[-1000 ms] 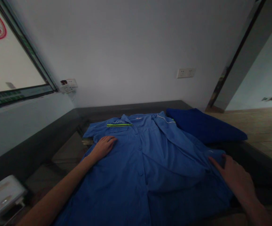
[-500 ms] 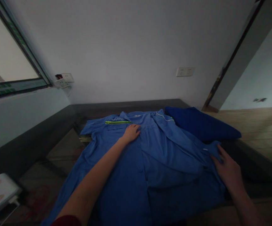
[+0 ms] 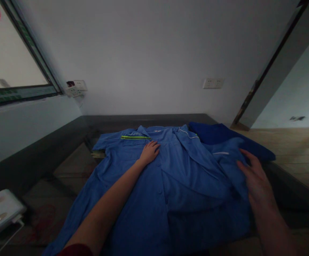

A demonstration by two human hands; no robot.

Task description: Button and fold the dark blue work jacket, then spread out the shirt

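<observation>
A blue work shirt (image 3: 135,185) with buttons down its front lies spread over a dark table, collar toward the wall. Yellow-green piping and pale lettering mark its chest on the left. My left hand (image 3: 149,151) rests flat on the front, just below the collar, fingers stretched out. At the right, the folded-over sleeve (image 3: 228,158) shows a short white strip. Beside its edge is my right hand (image 3: 256,174), thumb and fingers apart; nothing gripped shows between them. The lower part of the right side of the shirt is in shadow.
A darker blue folded cloth or cushion (image 3: 224,135) lies behind the sleeve at the right. A white box with a cable (image 3: 3,209) stands at the lower left. Wall sockets (image 3: 213,83) sit above the table's raised dark edge (image 3: 143,119).
The sleeve end has moved up and inward, over the darker blue cloth, and my right hand's fingers have come off it. My left hand stays in place on the shirt.
</observation>
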